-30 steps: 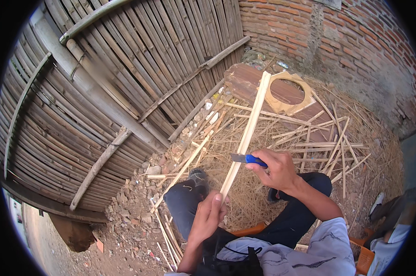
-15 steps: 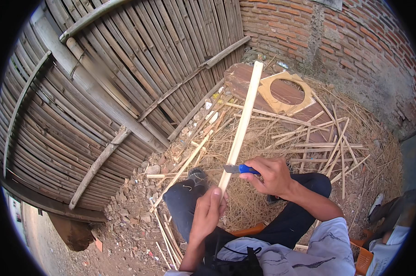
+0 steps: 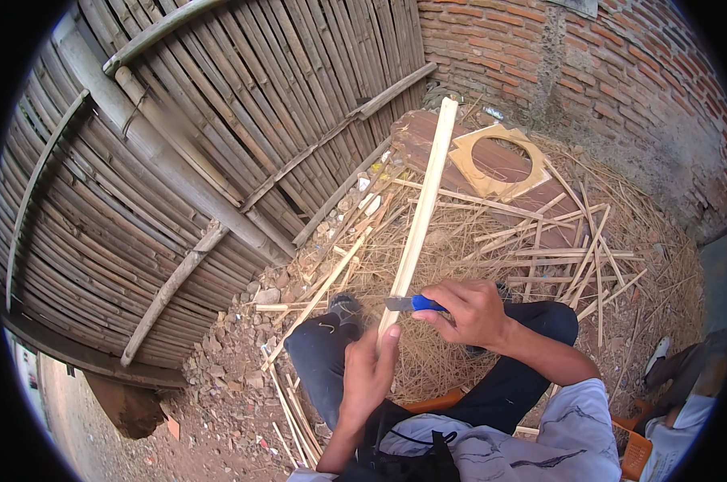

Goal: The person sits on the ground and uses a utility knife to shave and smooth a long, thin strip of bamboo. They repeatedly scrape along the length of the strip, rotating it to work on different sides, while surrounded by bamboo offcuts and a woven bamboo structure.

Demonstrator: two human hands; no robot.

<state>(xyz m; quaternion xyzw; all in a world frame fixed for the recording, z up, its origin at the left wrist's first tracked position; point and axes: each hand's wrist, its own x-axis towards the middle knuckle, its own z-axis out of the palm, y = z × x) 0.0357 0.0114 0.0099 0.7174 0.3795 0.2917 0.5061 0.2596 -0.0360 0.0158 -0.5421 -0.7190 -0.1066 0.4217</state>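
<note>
A long pale strip of wood or bamboo [image 3: 423,213] slants up and away from me. Its near end is gripped in my left hand [image 3: 367,371], with the thumb lying along it. My right hand [image 3: 469,312] is closed round a utility knife [image 3: 428,303] with a blue handle. The knife's wide grey blade crosses the strip a little beyond my left thumb and touches it. My left fingers are partly hidden behind the strip.
Many cut strips [image 3: 592,253] lie on straw at the right, and more by my left knee. A tan board with a round hole [image 3: 500,161] rests on a brown panel [image 3: 416,132]. A bamboo wall [image 3: 219,104] and brick wall [image 3: 500,48] enclose the corner. Another person's shoe [image 3: 657,353] shows at right.
The knife has slid a short way down the strip toward my left hand. The strip has shifted slightly up and left, and my left thumb has turned more upright.
</note>
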